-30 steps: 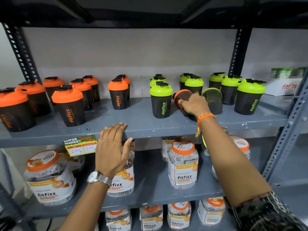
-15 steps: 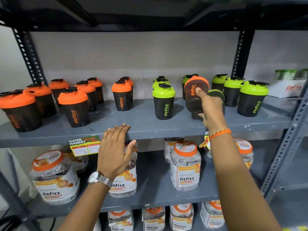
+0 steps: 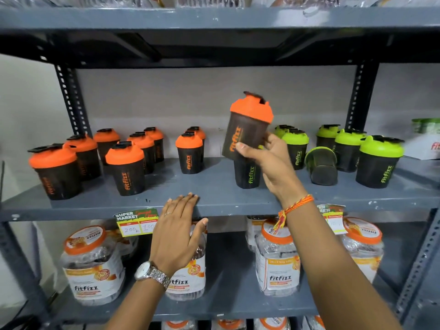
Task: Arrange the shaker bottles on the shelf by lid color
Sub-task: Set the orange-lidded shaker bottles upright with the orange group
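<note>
Orange-lidded and dark-bodied, one shaker bottle (image 3: 247, 129) is up in the air above the middle of the grey shelf (image 3: 214, 198), tilted a little, its lid toward the top. The right hand (image 3: 266, 160) has it by the lower body, thumb across the front over the orange lettering and fingers wrapped round behind, so that grip is clamped on the bottle. Right beneath it a green-lettered bottle (image 3: 247, 173) stands on the shelf, its top hidden by the raised one. To the right are the green-lidded bottles (image 3: 379, 160), upright, with one dark bottle (image 3: 321, 165) lying on its side among them. To the left is the cluster of orange-lidded bottles (image 3: 125, 167), all standing, well apart from the green group. The left hand (image 3: 177, 234) lies flat against the shelf's front edge, fingers spread and holding nothing, a watch (image 3: 152, 273) on its wrist. Beside it hangs a price tag (image 3: 135, 221), and clear jars (image 3: 277, 260) with orange lids sit on the shelf below.
</note>
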### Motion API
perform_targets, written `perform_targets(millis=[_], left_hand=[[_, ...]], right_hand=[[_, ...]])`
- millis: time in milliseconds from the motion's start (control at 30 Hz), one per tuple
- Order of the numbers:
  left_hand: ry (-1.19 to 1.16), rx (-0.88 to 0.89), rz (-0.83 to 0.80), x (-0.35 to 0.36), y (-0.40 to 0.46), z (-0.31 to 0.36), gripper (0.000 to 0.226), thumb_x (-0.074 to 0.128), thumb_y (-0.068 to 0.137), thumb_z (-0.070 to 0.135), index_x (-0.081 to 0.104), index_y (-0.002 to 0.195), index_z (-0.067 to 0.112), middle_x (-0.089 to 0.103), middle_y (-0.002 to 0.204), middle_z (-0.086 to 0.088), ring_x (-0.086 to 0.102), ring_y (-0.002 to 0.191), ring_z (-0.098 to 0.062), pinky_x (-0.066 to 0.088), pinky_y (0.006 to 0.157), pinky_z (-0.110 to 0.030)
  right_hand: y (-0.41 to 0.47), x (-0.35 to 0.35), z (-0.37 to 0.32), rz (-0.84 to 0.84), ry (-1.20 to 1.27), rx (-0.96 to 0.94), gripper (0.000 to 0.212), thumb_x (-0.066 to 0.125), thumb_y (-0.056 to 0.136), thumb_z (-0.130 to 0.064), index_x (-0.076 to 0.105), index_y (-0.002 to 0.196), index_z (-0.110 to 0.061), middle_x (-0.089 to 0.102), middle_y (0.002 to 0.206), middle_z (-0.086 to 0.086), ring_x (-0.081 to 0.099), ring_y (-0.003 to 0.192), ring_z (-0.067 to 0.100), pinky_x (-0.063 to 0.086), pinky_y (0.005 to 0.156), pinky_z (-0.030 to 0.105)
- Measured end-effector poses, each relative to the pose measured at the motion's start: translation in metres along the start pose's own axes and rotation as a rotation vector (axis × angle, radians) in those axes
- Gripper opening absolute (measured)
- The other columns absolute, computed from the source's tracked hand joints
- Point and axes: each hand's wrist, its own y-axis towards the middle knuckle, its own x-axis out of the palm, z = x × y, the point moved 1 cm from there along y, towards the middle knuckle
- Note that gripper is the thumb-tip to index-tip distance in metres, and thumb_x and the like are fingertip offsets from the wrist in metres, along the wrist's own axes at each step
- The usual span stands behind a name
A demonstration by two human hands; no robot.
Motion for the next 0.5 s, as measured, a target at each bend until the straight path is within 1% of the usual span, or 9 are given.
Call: perform_targets(millis=[100, 167, 233, 333, 367, 433, 500], left_hand=[[-0.01, 0.009, -0.001, 0.001, -0.001, -0.002, 0.061, 0.032, 0.099, 0.054, 0.04, 0.15, 0.02, 0.044, 0.155, 0.001, 0.033, 0.148, -0.017, 0.015, 0.126, -0.038], [-0.02, 0.004, 0.004, 0.0, -0.004, -0.002, 0.061, 0.033, 0.1, 0.052, 0.039, 0.151, 0.019, 0.042, 0.157, 0.0, 0.029, 0.15, -0.017, 0.01, 0.126, -0.035], [-0.029, -0.004, 0.009, -0.001, -0.008, -0.003, 0.061, 0.034, 0.101, 0.051, 0.037, 0.152, 0.018, 0.04, 0.158, 0.0, 0.027, 0.151, -0.016, 0.006, 0.127, -0.031], [-0.035, -0.008, 0.003, -0.004, -0.011, -0.005, 0.061, 0.034, 0.101, 0.051, 0.035, 0.153, 0.019, 0.038, 0.159, 0.0, 0.028, 0.15, -0.015, 0.002, 0.126, -0.025], [-0.035, -0.008, 0.001, -0.005, -0.011, -0.005, 0.062, 0.033, 0.101, 0.051, 0.034, 0.153, 0.019, 0.038, 0.159, 0.001, 0.028, 0.15, -0.015, 0.001, 0.125, -0.024], [-0.039, -0.01, -0.002, -0.007, -0.011, -0.003, 0.062, 0.031, 0.101, 0.053, 0.034, 0.153, 0.019, 0.037, 0.159, 0.001, 0.028, 0.149, -0.014, -0.001, 0.124, -0.022], [-0.049, -0.011, 0.0, -0.008, -0.011, -0.002, 0.063, 0.031, 0.101, 0.053, 0.035, 0.153, 0.018, 0.038, 0.159, 0.0, 0.028, 0.149, -0.015, 0.001, 0.124, -0.023]], right_hand=[[0.009, 0.02, 0.02, -0.085, -0.109, 0.018, 0.057, 0.083, 0.068, 0.006, 0.062, 0.119, -0.008, 0.073, 0.114, 0.009, 0.071, 0.104, 0.02, 0.058, 0.092, 0.036], [0.012, 0.031, 0.036, -0.143, -0.166, 0.037, 0.058, 0.083, 0.067, 0.007, 0.06, 0.119, -0.008, 0.072, 0.112, 0.008, 0.07, 0.103, 0.019, 0.057, 0.092, 0.036], [0.017, 0.04, 0.052, -0.197, -0.169, 0.055, 0.057, 0.081, 0.067, 0.01, 0.06, 0.117, -0.006, 0.071, 0.11, 0.008, 0.069, 0.103, 0.02, 0.055, 0.093, 0.038], [0.023, 0.052, 0.069, -0.279, -0.155, 0.114, 0.057, 0.076, 0.072, 0.015, 0.057, 0.12, -0.009, 0.069, 0.11, 0.006, 0.066, 0.099, 0.012, 0.054, 0.096, 0.038], [0.025, 0.055, 0.072, -0.316, -0.164, 0.129, 0.058, 0.075, 0.073, 0.015, 0.056, 0.123, -0.007, 0.068, 0.113, 0.008, 0.066, 0.098, 0.01, 0.055, 0.097, 0.037], [0.028, 0.062, 0.08, -0.396, -0.195, 0.156, 0.062, 0.074, 0.074, 0.015, 0.053, 0.129, -0.004, 0.066, 0.117, 0.009, 0.065, 0.098, 0.008, 0.056, 0.092, 0.029], [0.031, 0.067, 0.086, -0.449, -0.21, 0.187, 0.065, 0.074, 0.075, 0.014, 0.05, 0.133, -0.002, 0.065, 0.12, 0.01, 0.065, 0.101, 0.011, 0.056, 0.086, 0.024]])
